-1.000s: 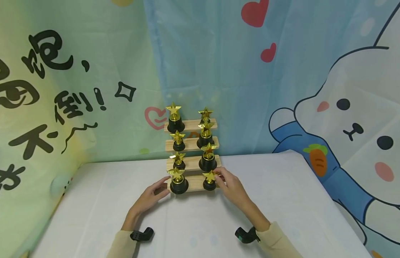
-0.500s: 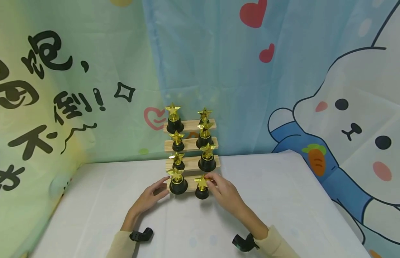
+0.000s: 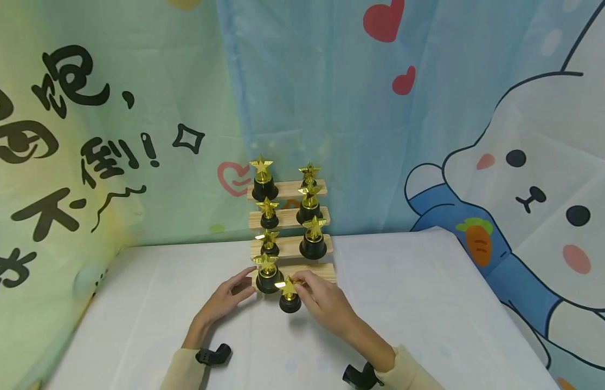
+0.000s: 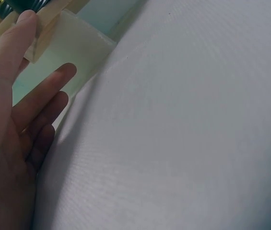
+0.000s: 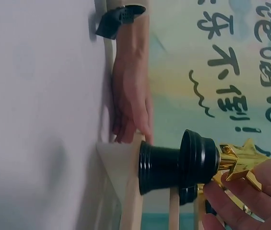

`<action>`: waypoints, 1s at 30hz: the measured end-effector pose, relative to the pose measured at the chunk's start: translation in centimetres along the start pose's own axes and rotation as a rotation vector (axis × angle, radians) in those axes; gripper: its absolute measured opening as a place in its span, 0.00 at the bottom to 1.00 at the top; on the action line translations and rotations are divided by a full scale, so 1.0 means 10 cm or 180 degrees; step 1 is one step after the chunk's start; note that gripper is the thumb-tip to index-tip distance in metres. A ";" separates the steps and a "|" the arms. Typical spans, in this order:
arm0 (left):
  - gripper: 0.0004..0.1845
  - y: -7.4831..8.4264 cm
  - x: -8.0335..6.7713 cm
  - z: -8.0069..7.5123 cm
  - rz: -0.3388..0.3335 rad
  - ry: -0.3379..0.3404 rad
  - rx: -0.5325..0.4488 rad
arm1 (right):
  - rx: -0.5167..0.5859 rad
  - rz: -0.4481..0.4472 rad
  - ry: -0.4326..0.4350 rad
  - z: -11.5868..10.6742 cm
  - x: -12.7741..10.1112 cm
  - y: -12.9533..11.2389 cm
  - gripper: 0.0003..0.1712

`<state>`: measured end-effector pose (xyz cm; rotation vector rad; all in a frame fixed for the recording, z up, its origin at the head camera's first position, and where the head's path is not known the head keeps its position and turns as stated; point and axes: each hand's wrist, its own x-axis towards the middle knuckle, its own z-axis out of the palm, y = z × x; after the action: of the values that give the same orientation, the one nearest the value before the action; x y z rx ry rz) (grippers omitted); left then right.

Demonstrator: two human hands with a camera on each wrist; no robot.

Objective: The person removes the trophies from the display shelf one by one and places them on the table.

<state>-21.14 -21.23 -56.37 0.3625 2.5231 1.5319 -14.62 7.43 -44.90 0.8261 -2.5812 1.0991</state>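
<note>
Right hand (image 3: 327,303) pinches the small trophy (image 3: 289,297) by its star; left hand (image 3: 224,300), fingers straight, steadies the wooden rack (image 3: 312,269) at 12 o'clock; I'd carry it upright, slowly.

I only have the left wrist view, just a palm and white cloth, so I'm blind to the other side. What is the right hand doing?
Observer: The right hand pinches the gold star of a small trophy.
Operator: Is it on the rack?
Observer: No, it is in front of the bottom plank, over the table; I cannot tell whether its base touches the cloth.
Operator: Anything else on that plank?
Observer: One larger trophy stands at its left end, beside the left hand.
</note>
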 end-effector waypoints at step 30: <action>0.30 0.04 -0.01 0.01 -0.0077 -0.0012 -0.0041 | 0.0006 -0.0011 -0.0350 0.44 0.07 -0.29 0.11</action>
<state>-21.00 -20.93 -56.04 0.3315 2.5042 1.5366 -13.47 2.34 -45.95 0.9157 -2.6668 1.0844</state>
